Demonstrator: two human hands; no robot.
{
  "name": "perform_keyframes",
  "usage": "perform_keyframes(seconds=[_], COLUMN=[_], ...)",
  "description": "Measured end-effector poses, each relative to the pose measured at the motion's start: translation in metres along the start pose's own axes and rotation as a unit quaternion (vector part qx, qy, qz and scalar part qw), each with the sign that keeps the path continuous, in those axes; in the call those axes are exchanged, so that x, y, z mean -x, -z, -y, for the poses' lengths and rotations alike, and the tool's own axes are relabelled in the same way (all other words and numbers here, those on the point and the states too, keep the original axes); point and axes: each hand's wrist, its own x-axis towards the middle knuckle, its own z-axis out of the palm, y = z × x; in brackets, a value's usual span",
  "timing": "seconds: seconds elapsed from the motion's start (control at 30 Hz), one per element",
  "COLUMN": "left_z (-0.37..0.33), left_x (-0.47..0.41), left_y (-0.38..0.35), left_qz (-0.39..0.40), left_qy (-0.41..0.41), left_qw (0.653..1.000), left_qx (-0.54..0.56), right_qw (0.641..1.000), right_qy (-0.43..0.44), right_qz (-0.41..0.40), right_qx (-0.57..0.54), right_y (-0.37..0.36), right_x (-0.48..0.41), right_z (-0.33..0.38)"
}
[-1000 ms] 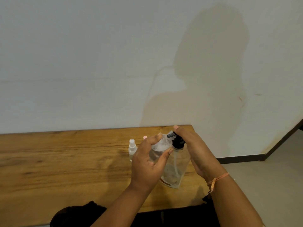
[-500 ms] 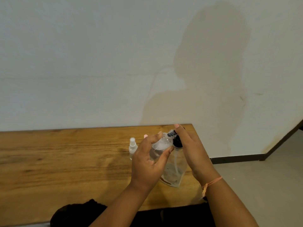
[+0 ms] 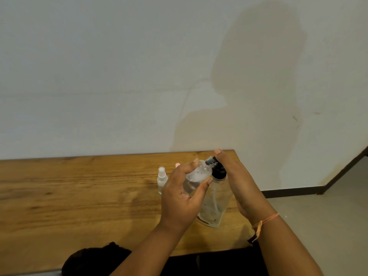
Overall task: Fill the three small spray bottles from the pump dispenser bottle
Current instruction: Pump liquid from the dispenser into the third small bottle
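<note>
The small clear plastic spray bottle (image 3: 196, 177) sits in my left hand (image 3: 179, 198), fingers and thumb curled round its body. I tilt it so its mouth meets the nozzle of the black pump head (image 3: 218, 170). I hold it up off the counter because the spout is high and short, and I judge any gap would let liquid miss the narrow neck. The pump tops the tall clear plastic dispenser bottle (image 3: 214, 208), which stands near the right end of the wooden counter (image 3: 79, 196), toward its front edge. My right hand (image 3: 237, 184) lies over the pump with fingers straight, pressing down and steadying the bottle, gripping nothing. A second small clear spray bottle with a white sprayer top (image 3: 161, 178) stands upright just left of my left hand, capped; I cannot tell its fill. The third I cannot see.
</note>
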Motion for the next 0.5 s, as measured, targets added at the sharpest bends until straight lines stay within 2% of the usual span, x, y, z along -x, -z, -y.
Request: perform_keyframes(seconds=[0.5], left_z=[0.0005], left_x=[-0.0032], left_y=[0.0029], left_qz=[-0.006], left_qy=[-0.024], left_qw=[1.000], left_qx=[-0.013], right_qw=[1.000], right_qy=[0.021], right_qz=[-0.007], right_qx=[0.010], right_y=[-0.0031], right_x=[-0.0002], right_z=[-0.0045])
